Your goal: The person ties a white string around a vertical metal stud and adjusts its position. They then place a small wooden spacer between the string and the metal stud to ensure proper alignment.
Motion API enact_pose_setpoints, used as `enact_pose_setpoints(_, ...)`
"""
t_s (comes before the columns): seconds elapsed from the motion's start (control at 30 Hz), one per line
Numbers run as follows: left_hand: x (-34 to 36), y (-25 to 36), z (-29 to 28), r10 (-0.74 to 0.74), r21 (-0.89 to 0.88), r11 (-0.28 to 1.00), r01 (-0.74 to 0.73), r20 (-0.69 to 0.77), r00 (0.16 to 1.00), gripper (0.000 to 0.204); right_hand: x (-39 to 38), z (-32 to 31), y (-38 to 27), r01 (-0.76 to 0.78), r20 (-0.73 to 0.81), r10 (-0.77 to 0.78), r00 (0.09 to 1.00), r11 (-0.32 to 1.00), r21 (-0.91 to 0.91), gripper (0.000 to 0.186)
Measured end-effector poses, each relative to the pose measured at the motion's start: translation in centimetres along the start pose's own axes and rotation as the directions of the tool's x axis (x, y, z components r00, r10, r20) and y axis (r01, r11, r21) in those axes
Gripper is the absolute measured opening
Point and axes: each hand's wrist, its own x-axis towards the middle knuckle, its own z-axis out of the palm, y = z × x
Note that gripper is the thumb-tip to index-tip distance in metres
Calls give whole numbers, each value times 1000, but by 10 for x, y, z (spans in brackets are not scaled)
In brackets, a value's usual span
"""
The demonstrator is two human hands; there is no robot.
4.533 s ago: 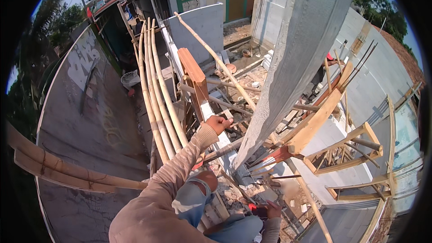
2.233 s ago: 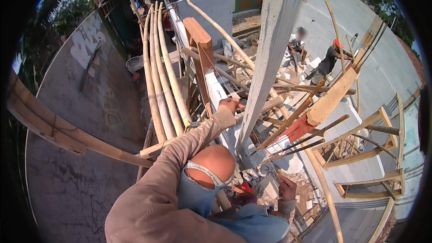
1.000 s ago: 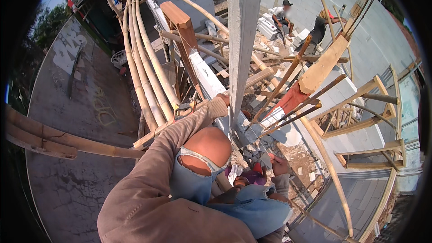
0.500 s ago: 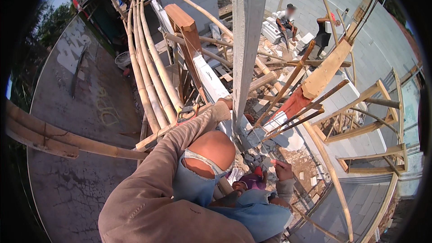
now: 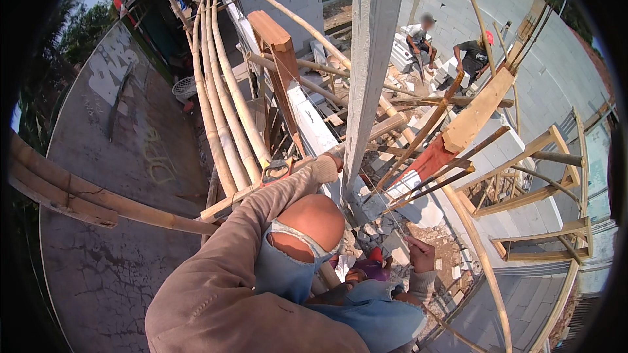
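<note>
Reaching to the foot of the grey column (image 5: 374,59), the left hand (image 5: 333,160) is at its near side, fingers mostly out of sight, so I cannot tell whether they grip or simply rest. Between four and five o'clock from it, the right hand (image 5: 422,256) has thumb and forefinger brought together, apparently pinching a thin string (image 5: 395,222) that runs off toward eleven o'clock, toward the column's base; its far end is unclear.

A slack pull could let the string slip from so light a pinch, and it might snag on the dark rods (image 5: 472,168) at about one o'clock from the right hand. The saw (image 5: 278,168), at nine o'clock from the left hand, lies just beside the sleeve on a wooden bar (image 5: 226,205); a sweep of that forearm could knock it off. Anything dropped might hit the co-worker in purple (image 5: 373,269), below, between eight and nine o'clock from the right hand.
</note>
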Motion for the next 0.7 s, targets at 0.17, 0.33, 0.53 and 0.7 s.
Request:
enact_pose_setpoints(0.17, -7, 14, -15, 50, 20, 999, -51, 43, 998, 8, -5, 1, -23, 19, 15, -19, 1000, 1000, -21, 22)
enact_pose_setpoints(0.33, -26, 24, -37, 257, 230, 937, -262, 54, 965, 8, 12, 10, 39, -16, 49, 23, 999, 989, -148, 25)
enact_pose_setpoints(0.53, -31, 77, -54, -259, -759, 628, 172, 4, 966, 9, 21, 2, 94, 75, 79, -64, 995, 985, -158, 27)
enact_pose_setpoints(0.7, -39, 94, -63, -226, -822, 523, 225, 121, 967, 12, -14, 5, 55, -49, 91, 51, 995, 999, -21, 27)
